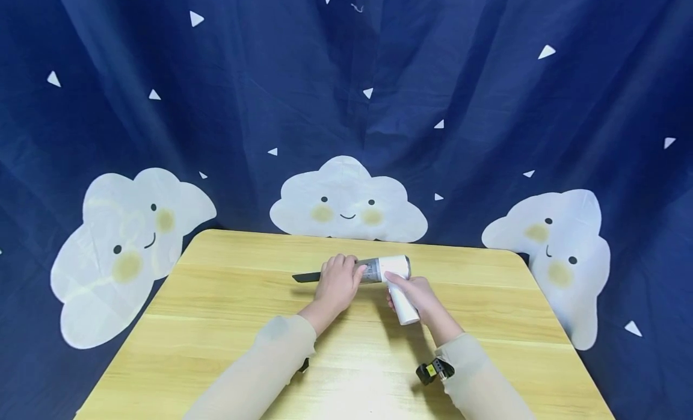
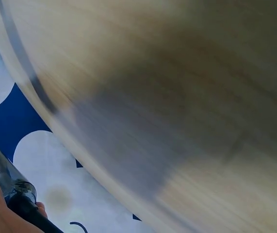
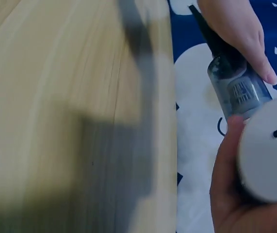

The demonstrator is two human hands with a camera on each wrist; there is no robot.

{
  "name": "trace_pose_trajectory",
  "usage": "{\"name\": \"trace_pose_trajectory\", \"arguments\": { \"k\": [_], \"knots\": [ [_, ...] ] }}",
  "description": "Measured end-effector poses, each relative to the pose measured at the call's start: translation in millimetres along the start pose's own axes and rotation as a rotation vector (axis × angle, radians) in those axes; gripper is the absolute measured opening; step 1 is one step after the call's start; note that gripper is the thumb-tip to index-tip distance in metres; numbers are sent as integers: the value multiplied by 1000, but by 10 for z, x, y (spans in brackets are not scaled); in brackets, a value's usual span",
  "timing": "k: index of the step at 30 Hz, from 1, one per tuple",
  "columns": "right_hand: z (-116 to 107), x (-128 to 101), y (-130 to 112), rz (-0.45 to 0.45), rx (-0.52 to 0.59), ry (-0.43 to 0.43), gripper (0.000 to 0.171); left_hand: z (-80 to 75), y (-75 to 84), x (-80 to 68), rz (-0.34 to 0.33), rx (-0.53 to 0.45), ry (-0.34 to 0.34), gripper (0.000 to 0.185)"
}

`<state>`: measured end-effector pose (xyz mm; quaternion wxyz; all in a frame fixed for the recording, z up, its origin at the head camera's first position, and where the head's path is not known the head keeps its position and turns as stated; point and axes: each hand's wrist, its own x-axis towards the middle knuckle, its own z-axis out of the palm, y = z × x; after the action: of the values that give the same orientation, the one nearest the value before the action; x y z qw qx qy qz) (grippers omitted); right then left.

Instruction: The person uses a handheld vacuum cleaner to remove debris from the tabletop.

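Table [image 1: 227,324]: light wood-grain top, smooth, low satin sheen, rounded edge with a darker band along it in the wrist views. Handheld vacuum [image 1: 392,269]: body and handle white plastic, matt to slightly satin, smooth; dust cup [image 3: 237,87] clear smoky plastic, glossy, with a ribbed filter visible inside; nozzle [image 1: 305,277] black plastic, matt, narrow. Backdrop [image 1: 487,107]: dark blue cloth, matt, hanging in soft folds, printed with white triangles and pale cloud faces. Sleeves [image 1: 271,360]: thin beige fabric, slightly sheer, matt, loosely wrinkled. Small black device [image 1: 430,372] at the right wrist looks like hard plastic with a yellow patch; finish unclear.
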<state>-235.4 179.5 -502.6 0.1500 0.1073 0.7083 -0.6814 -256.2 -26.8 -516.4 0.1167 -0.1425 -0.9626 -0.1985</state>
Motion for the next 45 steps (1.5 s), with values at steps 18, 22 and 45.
{"name": "trace_pose_trajectory", "arguments": {
  "k": [18,22,45],
  "knots": [
    [-31,62,9,-104,-876,183,65,103,-7,12,-56,34,-199,51],
    [-35,96,42,-99,-890,176,65,109,-8,19,-64,25,-216,50],
    [-35,245,169,-49,-973,148,65,266,-82,21,-94,5,-294,51]
  ]
}}
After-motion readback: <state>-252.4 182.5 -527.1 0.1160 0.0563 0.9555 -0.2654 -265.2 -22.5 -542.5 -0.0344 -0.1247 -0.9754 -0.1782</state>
